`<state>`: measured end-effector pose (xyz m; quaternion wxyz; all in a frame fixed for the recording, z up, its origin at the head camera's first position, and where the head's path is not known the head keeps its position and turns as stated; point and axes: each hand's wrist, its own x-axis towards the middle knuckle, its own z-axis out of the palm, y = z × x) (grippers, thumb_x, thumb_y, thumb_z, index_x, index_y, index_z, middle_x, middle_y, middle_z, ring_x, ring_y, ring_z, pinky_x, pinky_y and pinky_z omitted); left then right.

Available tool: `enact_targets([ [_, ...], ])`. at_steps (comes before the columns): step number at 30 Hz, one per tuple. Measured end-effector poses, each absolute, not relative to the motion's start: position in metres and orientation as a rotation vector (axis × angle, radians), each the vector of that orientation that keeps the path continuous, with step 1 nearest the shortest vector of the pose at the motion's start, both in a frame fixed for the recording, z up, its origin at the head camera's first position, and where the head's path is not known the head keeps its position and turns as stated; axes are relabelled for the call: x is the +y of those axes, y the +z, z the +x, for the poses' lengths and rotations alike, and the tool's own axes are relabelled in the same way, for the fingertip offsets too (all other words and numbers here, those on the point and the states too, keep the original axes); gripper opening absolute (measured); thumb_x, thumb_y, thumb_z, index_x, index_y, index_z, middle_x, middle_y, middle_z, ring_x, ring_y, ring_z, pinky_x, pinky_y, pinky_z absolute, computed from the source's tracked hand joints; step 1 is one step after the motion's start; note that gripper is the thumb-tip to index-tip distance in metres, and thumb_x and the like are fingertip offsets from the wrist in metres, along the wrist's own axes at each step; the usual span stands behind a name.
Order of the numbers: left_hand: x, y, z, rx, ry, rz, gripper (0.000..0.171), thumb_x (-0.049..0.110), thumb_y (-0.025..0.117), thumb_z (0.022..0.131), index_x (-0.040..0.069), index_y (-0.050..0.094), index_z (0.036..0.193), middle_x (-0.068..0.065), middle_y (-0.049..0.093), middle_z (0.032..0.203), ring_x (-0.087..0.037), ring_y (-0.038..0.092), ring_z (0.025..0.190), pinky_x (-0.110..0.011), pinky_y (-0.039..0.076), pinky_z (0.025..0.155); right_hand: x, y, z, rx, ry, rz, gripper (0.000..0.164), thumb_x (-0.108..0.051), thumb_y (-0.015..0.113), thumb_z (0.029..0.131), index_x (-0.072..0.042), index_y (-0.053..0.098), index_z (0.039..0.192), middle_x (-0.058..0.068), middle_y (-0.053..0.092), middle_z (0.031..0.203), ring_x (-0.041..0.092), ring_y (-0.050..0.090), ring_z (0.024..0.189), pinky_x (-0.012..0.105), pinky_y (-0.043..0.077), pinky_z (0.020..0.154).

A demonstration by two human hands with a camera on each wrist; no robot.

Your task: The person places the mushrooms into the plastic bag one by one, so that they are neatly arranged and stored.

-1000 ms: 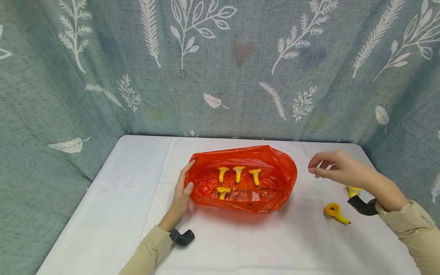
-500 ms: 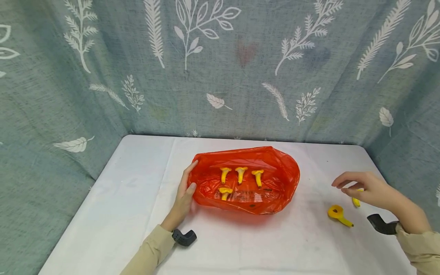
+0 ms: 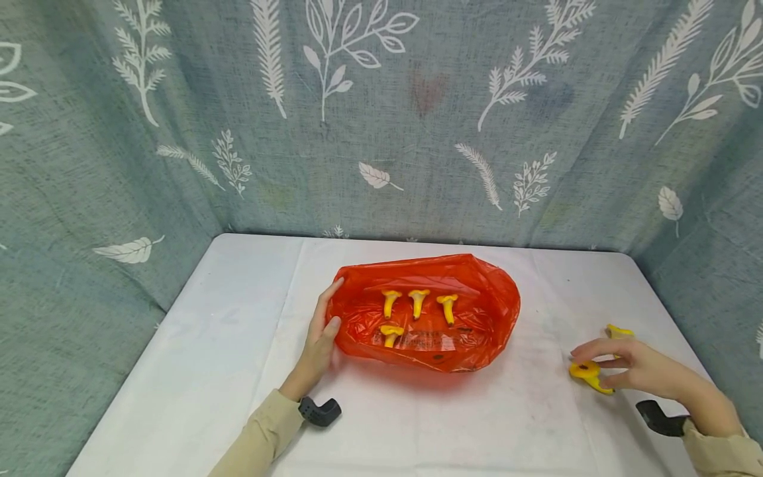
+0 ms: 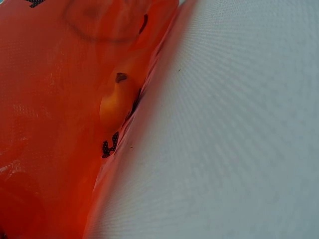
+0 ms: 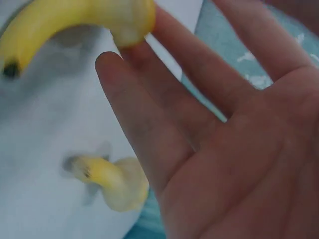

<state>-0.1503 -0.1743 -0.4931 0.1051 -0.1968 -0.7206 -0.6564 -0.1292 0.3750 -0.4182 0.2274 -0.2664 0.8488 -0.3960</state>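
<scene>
A red plastic bag [image 3: 501, 298] lies on its side with its mouth wide, several yellow chanterelle mushrooms [image 3: 418, 301] inside it. My left hand [image 3: 314, 348] holds the bag's left end, thumb at the lower edge and fingers along the upper. At the right of the table, my right hand [image 3: 652, 371] reaches over a loose chanterelle [image 3: 587, 372], index finger and thumb on either side of it. In the right wrist view the fingers [image 5: 134, 114] look extended, with that chanterelle [image 5: 70, 17] at the fingertips. Behind the hand sits a second loose chanterelle [image 3: 618, 332], partly hidden.
A white cloth [image 3: 238, 318] covers the table. Grey-green curtains [image 3: 286, 179] with white leaf prints stand behind and at both sides. Each wrist wears a black camera mount [image 3: 320, 412]. In the left wrist view, a mushroom [image 4: 118, 104] shows through the bag's film.
My right hand has moved right, away from the bag's mouth, then down to the nearer loose chanterelle. My left hand keeps its hold on the bag. The view shifted slightly.
</scene>
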Motion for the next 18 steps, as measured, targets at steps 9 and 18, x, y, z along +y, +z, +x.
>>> enact_targets([
  [9, -0.174, -0.492, -0.15, -2.124, -1.937, -0.574, 0.063, 0.009, 0.038, 0.096, 0.025, 0.028, 0.156, 0.004, 0.026, 0.161, -0.02, 0.026, 0.146, -0.056, 0.03, 0.113, 0.374, -0.437, -0.13, 2.503, -1.033, -0.834, 0.037, 0.018, 0.066, 0.076, -0.007, 0.076, 0.101, 0.001, 0.071, 0.107, -0.005, 0.059, 0.099, 0.019, 0.054, 0.073],
  [18, -0.174, -0.493, -0.151, -2.127, -1.926, -0.576, 0.063, 0.01, 0.038, 0.096, 0.024, 0.029, 0.156, 0.004, 0.025, 0.161, -0.021, 0.023, 0.147, -0.058, 0.025, 0.114, 0.375, -0.44, -0.13, 2.515, -1.038, -0.786, 0.031, 0.016, 0.067, 0.077, -0.005, 0.076, 0.099, 0.003, 0.071, 0.105, -0.006, 0.059, 0.097, 0.023, 0.056, 0.07],
])
